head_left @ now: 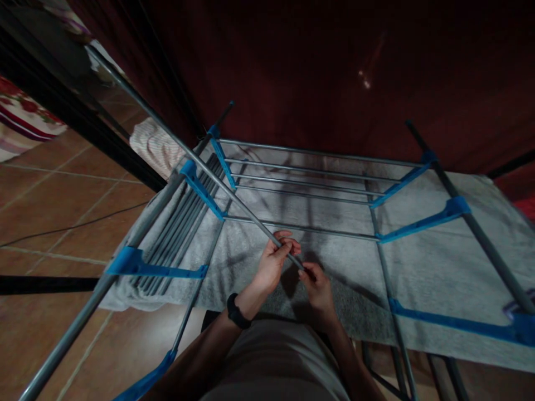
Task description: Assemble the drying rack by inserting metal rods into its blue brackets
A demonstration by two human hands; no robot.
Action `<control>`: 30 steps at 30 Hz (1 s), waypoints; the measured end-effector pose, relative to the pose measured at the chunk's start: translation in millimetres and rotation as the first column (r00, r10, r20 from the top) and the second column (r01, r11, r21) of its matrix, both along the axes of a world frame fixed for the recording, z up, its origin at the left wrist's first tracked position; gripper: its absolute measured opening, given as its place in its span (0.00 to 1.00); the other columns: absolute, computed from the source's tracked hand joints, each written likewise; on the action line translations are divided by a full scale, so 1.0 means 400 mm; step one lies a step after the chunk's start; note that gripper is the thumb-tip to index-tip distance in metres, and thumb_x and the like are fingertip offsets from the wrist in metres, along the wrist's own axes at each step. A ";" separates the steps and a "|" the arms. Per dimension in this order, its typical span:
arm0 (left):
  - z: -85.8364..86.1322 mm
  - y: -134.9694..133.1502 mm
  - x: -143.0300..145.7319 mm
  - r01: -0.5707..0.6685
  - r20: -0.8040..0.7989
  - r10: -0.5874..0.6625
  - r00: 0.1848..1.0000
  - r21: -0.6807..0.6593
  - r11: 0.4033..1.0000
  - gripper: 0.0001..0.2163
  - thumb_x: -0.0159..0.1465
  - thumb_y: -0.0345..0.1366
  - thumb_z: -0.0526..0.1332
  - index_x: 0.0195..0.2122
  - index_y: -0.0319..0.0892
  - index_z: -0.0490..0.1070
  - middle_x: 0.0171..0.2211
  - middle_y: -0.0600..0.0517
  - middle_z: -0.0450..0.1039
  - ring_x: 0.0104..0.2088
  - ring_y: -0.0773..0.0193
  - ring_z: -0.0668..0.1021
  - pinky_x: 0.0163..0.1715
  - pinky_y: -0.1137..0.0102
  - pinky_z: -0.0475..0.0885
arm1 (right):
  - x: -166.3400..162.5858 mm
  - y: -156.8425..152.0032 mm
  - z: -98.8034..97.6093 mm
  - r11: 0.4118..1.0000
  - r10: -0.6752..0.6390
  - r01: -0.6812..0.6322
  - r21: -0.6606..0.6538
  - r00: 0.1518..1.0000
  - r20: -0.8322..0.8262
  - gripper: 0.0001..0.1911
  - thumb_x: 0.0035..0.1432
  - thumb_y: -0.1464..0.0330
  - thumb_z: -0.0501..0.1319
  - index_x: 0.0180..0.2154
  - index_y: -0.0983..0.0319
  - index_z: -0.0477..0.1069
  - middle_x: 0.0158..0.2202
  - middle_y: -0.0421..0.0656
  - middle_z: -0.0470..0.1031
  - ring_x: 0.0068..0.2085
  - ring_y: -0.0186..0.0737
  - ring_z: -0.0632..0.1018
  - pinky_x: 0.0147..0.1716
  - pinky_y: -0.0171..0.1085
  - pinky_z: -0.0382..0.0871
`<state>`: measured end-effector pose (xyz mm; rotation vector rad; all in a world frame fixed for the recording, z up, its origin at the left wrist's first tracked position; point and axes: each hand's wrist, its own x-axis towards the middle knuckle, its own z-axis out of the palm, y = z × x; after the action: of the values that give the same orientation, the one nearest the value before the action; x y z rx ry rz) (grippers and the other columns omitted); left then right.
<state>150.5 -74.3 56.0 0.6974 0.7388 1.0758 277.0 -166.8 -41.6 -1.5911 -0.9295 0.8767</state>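
Note:
A long grey metal rod (pixel 184 146) runs from the upper left down to my hands. My left hand (pixel 273 262), with a black band on its wrist, is closed around the rod near its lower end. My right hand (pixel 316 285) pinches the rod's very tip. Both hands hover over a grey and blue rack frame (pixel 378 238) lying on a grey cloth (pixel 438 267). Thin crossbars (pixel 301 167) are fitted between the frame's blue plastic connectors.
A bundle of loose grey rods (pixel 184 228) lies on the cloth at the left, beside a blue connector (pixel 134 262). Brown floor tiles (pixel 50 223) spread to the left, crossed by a thin cable. A dark red curtain (pixel 334 67) hangs behind. A floral fabric (pixel 25 114) shows at far left.

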 end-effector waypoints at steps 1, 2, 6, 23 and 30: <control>-0.002 -0.005 0.004 0.007 -0.004 -0.007 1.000 0.001 1.000 0.13 0.63 0.37 0.72 0.46 0.43 0.74 0.35 0.51 0.81 0.37 0.62 0.81 0.46 0.64 0.74 | -0.001 0.000 0.001 1.000 0.005 -0.005 0.004 1.000 0.001 0.21 0.60 0.48 0.66 0.43 0.57 0.79 0.38 0.46 0.83 0.36 0.43 0.81 0.39 0.43 0.78; -0.005 -0.009 0.006 0.011 -0.008 -0.011 1.000 0.002 1.000 0.13 0.63 0.37 0.72 0.45 0.43 0.74 0.35 0.51 0.81 0.37 0.62 0.81 0.46 0.64 0.74 | -0.003 -0.001 0.002 1.000 0.007 -0.007 0.009 1.000 0.004 0.20 0.60 0.48 0.66 0.43 0.57 0.79 0.38 0.46 0.83 0.36 0.43 0.81 0.40 0.43 0.78; -0.019 -0.019 0.012 0.013 -0.028 -0.012 1.000 0.010 1.000 0.12 0.63 0.38 0.72 0.45 0.42 0.74 0.35 0.51 0.81 0.37 0.61 0.81 0.46 0.63 0.74 | -0.006 -0.003 0.004 0.999 0.023 -0.023 0.029 1.000 0.017 0.20 0.63 0.49 0.64 0.45 0.57 0.80 0.40 0.47 0.84 0.39 0.43 0.82 0.43 0.43 0.78; -0.079 -0.038 0.025 0.064 -0.052 -0.063 0.997 0.021 0.998 0.11 0.63 0.38 0.72 0.44 0.42 0.75 0.36 0.49 0.82 0.39 0.59 0.82 0.50 0.61 0.73 | -0.005 0.002 0.025 0.999 0.012 -0.007 0.049 0.994 -0.110 0.18 0.59 0.50 0.68 0.42 0.57 0.80 0.43 0.46 0.84 0.44 0.45 0.82 0.47 0.45 0.77; -0.064 -0.038 0.018 0.069 -0.033 -0.069 0.997 -0.016 0.998 0.14 0.62 0.38 0.73 0.45 0.43 0.75 0.37 0.49 0.82 0.39 0.59 0.82 0.49 0.61 0.74 | -0.015 0.001 0.031 0.999 0.010 -0.004 0.036 0.989 -0.149 0.20 0.56 0.49 0.69 0.41 0.57 0.79 0.41 0.47 0.84 0.43 0.47 0.82 0.45 0.45 0.78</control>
<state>157.9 -89.5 30.6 0.7242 0.7457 0.9969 271.0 -166.3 -29.3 -1.4713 -0.8404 0.9653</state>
